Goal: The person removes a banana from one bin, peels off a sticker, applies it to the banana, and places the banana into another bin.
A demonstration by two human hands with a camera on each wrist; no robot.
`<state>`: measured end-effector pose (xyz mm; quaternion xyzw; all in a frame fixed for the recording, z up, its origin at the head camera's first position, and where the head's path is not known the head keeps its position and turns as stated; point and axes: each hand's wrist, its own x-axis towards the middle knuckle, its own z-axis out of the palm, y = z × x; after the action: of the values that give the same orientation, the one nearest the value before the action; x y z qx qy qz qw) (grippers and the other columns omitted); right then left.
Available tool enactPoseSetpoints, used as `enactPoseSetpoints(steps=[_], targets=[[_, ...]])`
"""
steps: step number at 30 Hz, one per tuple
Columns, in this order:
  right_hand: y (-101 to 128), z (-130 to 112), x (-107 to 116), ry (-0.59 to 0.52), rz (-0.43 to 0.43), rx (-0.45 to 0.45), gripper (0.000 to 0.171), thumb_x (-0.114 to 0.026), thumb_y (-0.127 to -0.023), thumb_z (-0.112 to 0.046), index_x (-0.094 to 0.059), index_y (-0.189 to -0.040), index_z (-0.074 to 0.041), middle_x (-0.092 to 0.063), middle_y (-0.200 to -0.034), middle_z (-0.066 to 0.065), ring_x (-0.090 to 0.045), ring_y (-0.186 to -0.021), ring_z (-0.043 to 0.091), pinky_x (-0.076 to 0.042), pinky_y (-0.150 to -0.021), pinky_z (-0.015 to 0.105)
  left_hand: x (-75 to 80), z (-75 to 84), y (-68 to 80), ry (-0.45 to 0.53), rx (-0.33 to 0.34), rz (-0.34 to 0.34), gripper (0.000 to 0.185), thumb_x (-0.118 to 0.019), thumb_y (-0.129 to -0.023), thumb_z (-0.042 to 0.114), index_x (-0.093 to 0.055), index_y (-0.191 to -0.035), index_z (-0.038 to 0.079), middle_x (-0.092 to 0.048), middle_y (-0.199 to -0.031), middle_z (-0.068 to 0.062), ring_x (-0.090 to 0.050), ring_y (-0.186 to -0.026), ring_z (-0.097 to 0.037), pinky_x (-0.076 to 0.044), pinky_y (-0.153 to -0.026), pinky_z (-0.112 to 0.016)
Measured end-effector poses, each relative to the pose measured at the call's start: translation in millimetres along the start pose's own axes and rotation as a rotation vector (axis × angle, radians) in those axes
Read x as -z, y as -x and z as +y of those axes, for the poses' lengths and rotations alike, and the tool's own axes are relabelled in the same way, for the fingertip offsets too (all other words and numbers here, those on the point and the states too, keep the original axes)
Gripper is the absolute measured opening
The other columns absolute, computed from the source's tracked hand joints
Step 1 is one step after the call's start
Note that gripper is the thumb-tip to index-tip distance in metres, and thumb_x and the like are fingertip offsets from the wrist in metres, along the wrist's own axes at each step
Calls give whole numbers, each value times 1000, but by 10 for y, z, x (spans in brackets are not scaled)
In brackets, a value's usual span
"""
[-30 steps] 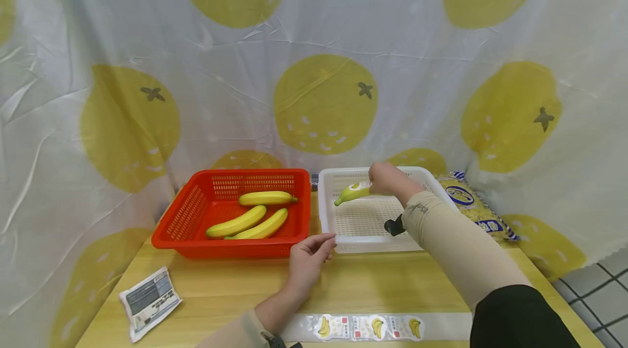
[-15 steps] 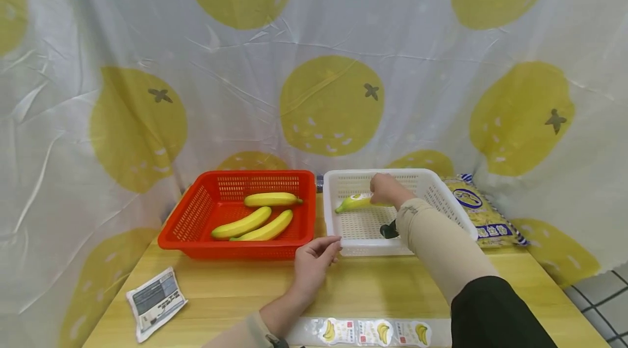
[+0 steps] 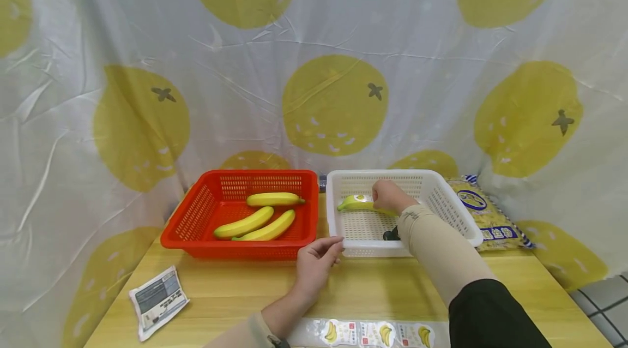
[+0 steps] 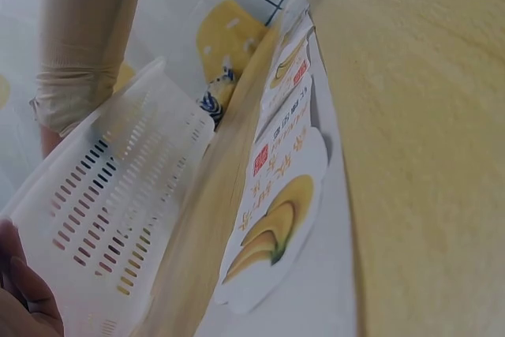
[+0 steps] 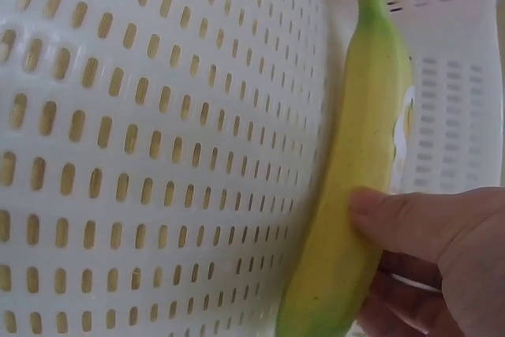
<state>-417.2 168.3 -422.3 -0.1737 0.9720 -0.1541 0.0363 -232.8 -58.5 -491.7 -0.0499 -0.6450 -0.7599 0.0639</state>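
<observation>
My right hand (image 3: 387, 195) (image 5: 426, 250) grips a yellow-green banana (image 3: 355, 202) (image 5: 363, 179) low inside the white basket (image 3: 461, 217) (image 5: 158, 155), near its back left wall. A white sticker shows on the banana's skin. In the right wrist view the thumb presses the fruit's side, and its green tip points at the basket wall. My left hand (image 3: 316, 263) (image 4: 20, 297) lies on the table, fingertips touching the white basket's (image 4: 118, 211) front left corner and holding nothing.
A red basket (image 3: 235, 240) with three yellow bananas (image 3: 255, 220) stands left of the white one. A strip of banana stickers (image 3: 378, 333) (image 4: 272, 226) lies at the table's front edge, a printed packet (image 3: 158, 300) front left, a yellow bag (image 3: 483, 211) far right. A lemon-print curtain hangs behind.
My right hand has lowered the banana from rim height down into the white basket. The left hand has stayed at the basket's corner.
</observation>
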Motion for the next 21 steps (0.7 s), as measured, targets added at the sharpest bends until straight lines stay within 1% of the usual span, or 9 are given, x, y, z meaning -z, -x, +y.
enactPoseSetpoints(steps=[6, 8, 14, 18, 21], targets=[[-25, -25, 5, 24, 4, 4, 19, -70, -82, 2, -60, -69, -7, -55, -68, 3, -51, -69, 20, -43, -67, 33, -4, 16, 16, 13, 3, -2, 20, -81, -90, 16, -80, -108, 6, -76, -93, -13, -64, -69, -14, -57, -68, -20], [-64, -15, -10, 34, -3, 15, 21, -70, -82, 2, -60, -67, -8, -56, -68, 2, -51, -68, 20, -44, -67, 32, -4, 24, 17, 14, 9, -3, 20, -80, -90, 16, -80, -108, 6, -76, -93, -13, -64, -68, -13, -57, -68, -20], [-113, -10, -42, 68, -37, 69, 28, -65, -79, 3, -58, -57, -13, -53, -61, -2, -47, -61, 16, -40, -60, 28, -13, 44, 35, 22, 19, -1, 22, -79, -91, 15, -79, -110, 3, -76, -95, -16, -64, -68, -11, -57, -69, -20], [-103, -33, -36, 71, -43, 80, 32, -63, -81, 4, -54, -56, -14, -49, -60, -3, -43, -60, 16, -38, -60, 28, -5, 45, 31, 21, 22, -8, 24, -79, -91, 16, -78, -111, 3, -76, -96, -16, -64, -70, -12, -57, -69, -20], [-78, -53, -17, 80, -42, 105, 31, -63, -81, 4, -56, -56, -13, -50, -60, -2, -44, -60, 16, -38, -60, 28, 1, 47, 31, 9, 27, -14, 25, -79, -91, 17, -78, -112, 3, -76, -96, -15, -64, -71, -12, -57, -70, -20]])
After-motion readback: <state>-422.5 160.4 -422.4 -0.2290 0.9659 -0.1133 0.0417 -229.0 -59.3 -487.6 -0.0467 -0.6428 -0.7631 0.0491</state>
